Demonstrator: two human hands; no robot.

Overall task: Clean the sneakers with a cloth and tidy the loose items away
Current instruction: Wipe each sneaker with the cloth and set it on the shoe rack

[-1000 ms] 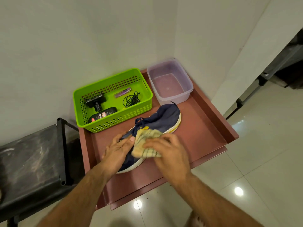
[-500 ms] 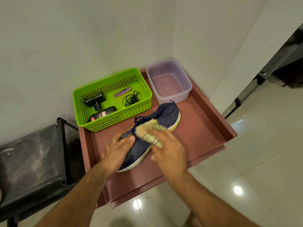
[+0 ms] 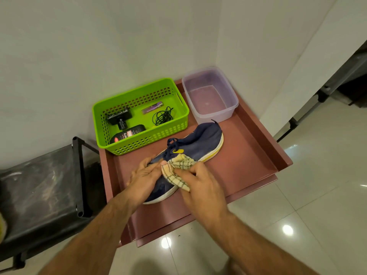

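One navy sneaker [image 3: 200,143] is lying on its side on the maroon tray [image 3: 248,155], running diagonally from the near-left area toward the far-right, heel toward the clear tub; white-and-yellow sole is facing the tray's right edge. Left hand [image 3: 145,175] is resting on the toe end of the sneaker, fingers mostly straight and pressing down on the upper, thumb touching the cloth; not curling round anything. Right hand [image 3: 200,187] is gripping a bunched yellow checked cloth [image 3: 178,169], fingers curling round it, and is holding it against the sneaker's side just below the laces [image 3: 171,144]; cloth is sitting between the two hands. Green basket [image 3: 139,116] is sitting at the tray's far-left corner, touching or just beside the sneaker's lace area; cannot tell which. Inside it: a black brush-like tool [image 3: 120,117] at the left, a dark bottle [image 3: 129,133] lying along the near wall, a small purple tube [image 3: 152,107] toward the far side, a coil of black cord [image 3: 162,117] at the right. Clear plastic tub [image 3: 210,95] is sitting at the tray's far-right corner, just beside the basket; it appears to be holding some water. Black rack [image 3: 39,185] is standing just left of the tray; glossy tiled floor [image 3: 317,195] is showing at right and near.
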